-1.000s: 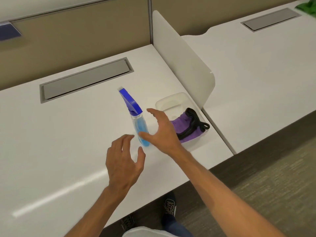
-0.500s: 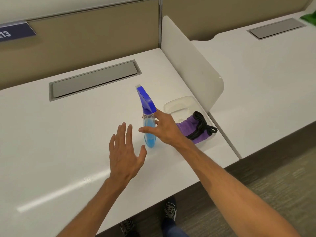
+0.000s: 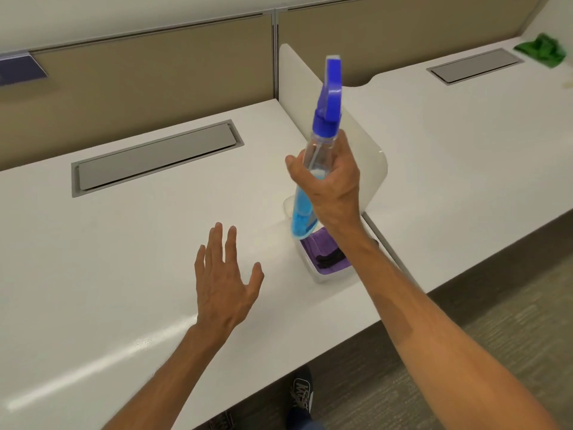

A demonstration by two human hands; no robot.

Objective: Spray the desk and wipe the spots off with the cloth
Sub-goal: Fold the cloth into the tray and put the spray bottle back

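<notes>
My right hand (image 3: 330, 184) grips a clear spray bottle (image 3: 302, 212) with blue liquid and a blue trigger head (image 3: 328, 97), lifted off the white desk (image 3: 130, 243) and held above a clear plastic tray (image 3: 322, 276). The nozzle points up and away from me. A purple cloth (image 3: 322, 246) with a black strap on it lies in that tray, partly hidden by my forearm. My left hand (image 3: 224, 280) hovers flat over the desk's front middle, fingers spread, holding nothing. No spots on the desk are visible to me.
A grey cable hatch (image 3: 155, 156) is set into the desk at the back. A white divider panel (image 3: 369, 150) separates this desk from the one on the right, where a green cloth (image 3: 542, 52) lies far back. Beige partition walls stand behind.
My right hand closed around the spray bottle and lifted it off the desk, up and to the right over the tray. My left hand stayed open over the desk.
</notes>
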